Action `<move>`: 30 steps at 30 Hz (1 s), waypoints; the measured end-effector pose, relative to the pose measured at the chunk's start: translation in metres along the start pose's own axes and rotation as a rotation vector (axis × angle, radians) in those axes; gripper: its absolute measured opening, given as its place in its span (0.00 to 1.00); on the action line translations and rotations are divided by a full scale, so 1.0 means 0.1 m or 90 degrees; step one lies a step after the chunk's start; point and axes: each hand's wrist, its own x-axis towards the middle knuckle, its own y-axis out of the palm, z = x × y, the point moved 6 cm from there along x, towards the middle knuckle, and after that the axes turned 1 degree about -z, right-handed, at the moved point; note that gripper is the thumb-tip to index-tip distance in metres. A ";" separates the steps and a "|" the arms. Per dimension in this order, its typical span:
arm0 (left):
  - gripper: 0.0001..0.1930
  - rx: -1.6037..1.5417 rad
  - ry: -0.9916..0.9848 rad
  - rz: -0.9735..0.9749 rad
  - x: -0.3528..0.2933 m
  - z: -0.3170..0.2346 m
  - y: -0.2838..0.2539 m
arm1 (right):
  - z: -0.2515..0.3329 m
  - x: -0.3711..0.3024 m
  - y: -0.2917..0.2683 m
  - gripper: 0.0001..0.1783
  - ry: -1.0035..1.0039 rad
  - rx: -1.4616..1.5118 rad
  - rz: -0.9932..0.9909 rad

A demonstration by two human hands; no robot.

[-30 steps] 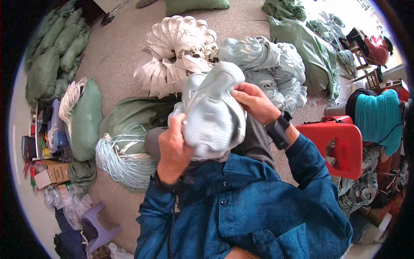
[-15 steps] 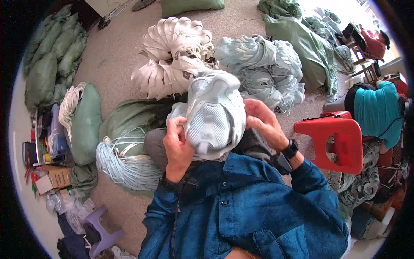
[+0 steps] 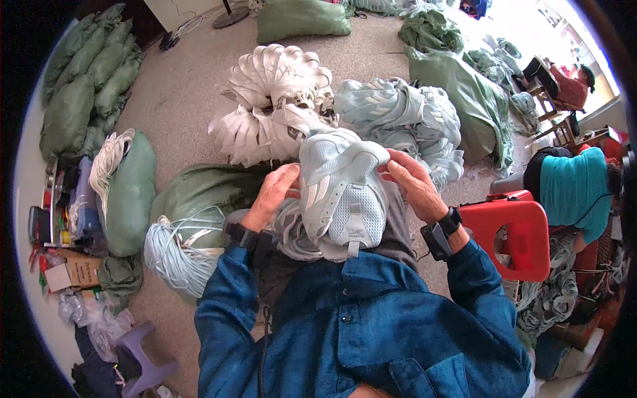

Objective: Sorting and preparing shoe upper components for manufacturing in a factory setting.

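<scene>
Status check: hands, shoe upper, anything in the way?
Left hand, right hand: grip unclear. Pale shoe upper between them. White bundle, pale-blue bundle beyond, not blocking.

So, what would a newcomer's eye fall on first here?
Probably the pale blue shoe upper between the left hand and the right hand, at the centre. Beyond it lie white bundles, fanned out, with pale blue bundles to their right. A bright red stool stands out at the right.
</scene>
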 end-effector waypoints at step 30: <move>0.08 -0.055 0.127 0.199 0.43 -0.33 0.60 | 0.67 0.71 0.64 0.11 -0.336 -0.438 0.180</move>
